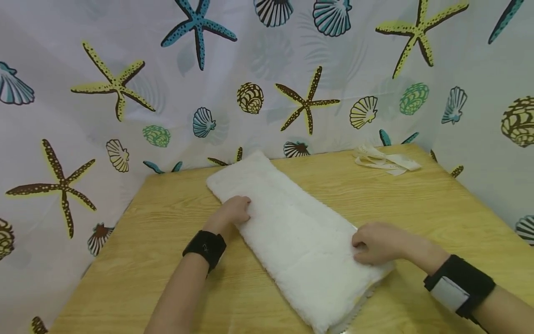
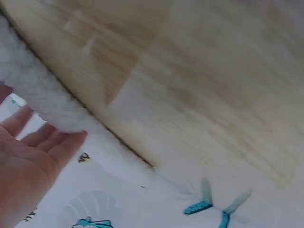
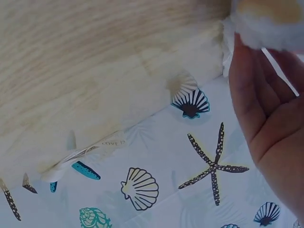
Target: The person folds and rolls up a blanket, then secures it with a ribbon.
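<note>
White fleece (image 1: 296, 232) lies between left hand (image 1: 235, 211) and right hand (image 1: 377, 243).

the white fabric (image 1: 292, 241) is matt and fleecy, its pile fuzzy at the edges. the worktop (image 1: 175, 218) looks like smooth grained wood, glossy enough to mirror prints on the thin cloth backdrop (image 1: 233, 55). near its far right corner, the pale ribbon (image 1: 387, 162) looks smooth, whether cloth or paper unclear. the black wristbands (image 1: 204, 249) look like matt textile.
</note>
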The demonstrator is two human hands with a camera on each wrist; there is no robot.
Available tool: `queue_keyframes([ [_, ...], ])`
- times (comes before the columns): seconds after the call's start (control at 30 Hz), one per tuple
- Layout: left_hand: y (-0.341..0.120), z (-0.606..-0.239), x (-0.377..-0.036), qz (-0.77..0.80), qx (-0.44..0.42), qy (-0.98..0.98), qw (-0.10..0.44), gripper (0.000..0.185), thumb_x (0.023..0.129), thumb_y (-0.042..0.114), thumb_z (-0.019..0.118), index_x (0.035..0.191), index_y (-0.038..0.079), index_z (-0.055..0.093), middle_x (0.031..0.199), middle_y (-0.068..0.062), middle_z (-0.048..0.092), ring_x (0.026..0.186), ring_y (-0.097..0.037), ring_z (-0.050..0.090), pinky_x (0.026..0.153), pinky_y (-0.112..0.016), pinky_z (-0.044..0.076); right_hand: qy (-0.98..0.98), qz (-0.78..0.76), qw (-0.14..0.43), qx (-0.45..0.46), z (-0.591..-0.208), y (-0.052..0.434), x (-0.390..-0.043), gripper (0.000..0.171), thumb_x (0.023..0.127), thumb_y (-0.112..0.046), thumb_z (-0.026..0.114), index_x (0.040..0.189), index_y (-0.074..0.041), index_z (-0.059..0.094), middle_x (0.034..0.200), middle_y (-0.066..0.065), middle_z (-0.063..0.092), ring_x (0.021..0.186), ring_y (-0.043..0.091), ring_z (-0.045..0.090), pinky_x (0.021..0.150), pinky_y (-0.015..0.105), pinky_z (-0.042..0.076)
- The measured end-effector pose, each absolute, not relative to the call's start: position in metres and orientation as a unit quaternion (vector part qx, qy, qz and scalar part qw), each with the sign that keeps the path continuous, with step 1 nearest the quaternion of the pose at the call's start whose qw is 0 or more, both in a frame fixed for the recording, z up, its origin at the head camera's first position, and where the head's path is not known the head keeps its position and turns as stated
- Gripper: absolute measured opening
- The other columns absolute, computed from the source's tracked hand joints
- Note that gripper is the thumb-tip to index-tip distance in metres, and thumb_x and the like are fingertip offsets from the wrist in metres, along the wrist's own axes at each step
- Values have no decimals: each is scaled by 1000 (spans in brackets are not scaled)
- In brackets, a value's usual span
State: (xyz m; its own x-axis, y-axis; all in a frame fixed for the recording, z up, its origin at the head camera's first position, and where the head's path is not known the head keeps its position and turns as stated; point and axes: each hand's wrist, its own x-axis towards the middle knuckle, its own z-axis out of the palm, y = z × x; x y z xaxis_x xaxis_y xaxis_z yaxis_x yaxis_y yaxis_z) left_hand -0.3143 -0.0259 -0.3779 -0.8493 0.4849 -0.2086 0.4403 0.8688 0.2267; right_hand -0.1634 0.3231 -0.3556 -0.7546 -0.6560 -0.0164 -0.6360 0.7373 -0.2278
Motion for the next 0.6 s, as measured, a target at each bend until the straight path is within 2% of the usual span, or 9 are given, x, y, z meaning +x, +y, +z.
queue_keyframes([
  [0.07,-24,-372,-307,90,224,963,124,49,89,14,56,131,-6,44,125,-23,49,116,-35,46,95,-41,38,933,-93,13,-346,-350,325,-172,9,82,-18,68,79,-11,64,73,-7,51,61,7,48,53,24,39],
  [0.13,-20,-365,-294,91,206,967,122,49,90,19,56,131,-6,43,125,-25,46,114,-37,45,93,-42,39,930,-68,-32,-361,-344,326,-187,17,80,-17,71,95,-8,67,88,1,60,76,16,59,62,31,48],
  [0.17,-17,-360,-286,92,198,969,120,50,91,22,56,130,-6,44,126,-26,45,114,-37,45,92,-43,39,927,-56,-50,-368,-342,324,-196,25,80,-15,72,103,-7,67,96,5,61,84,21,61,68,35,50],
  [0.27,-4,-351,-262,82,198,969,119,49,90,29,59,122,-7,50,115,-24,51,103,-35,52,85,-42,44,916,-17,-67,-394,-342,316,-224,32,79,-13,73,110,-6,64,108,11,60,98,30,58,79,42,48],
  [0.4,12,-352,-234,33,227,966,117,45,87,36,61,107,-4,57,96,-17,56,87,-27,56,74,-37,47,913,-13,-19,-407,-352,294,-254,36,83,-15,68,117,-8,62,119,11,57,110,31,53,88,46,44],
  [0.6,17,-367,-218,-17,227,970,80,42,85,42,63,90,1,57,78,-9,49,69,-18,48,59,-29,44,918,-45,66,-388,-373,270,-274,39,82,-7,61,120,-7,61,128,12,53,118,33,48,94,47,40],
])
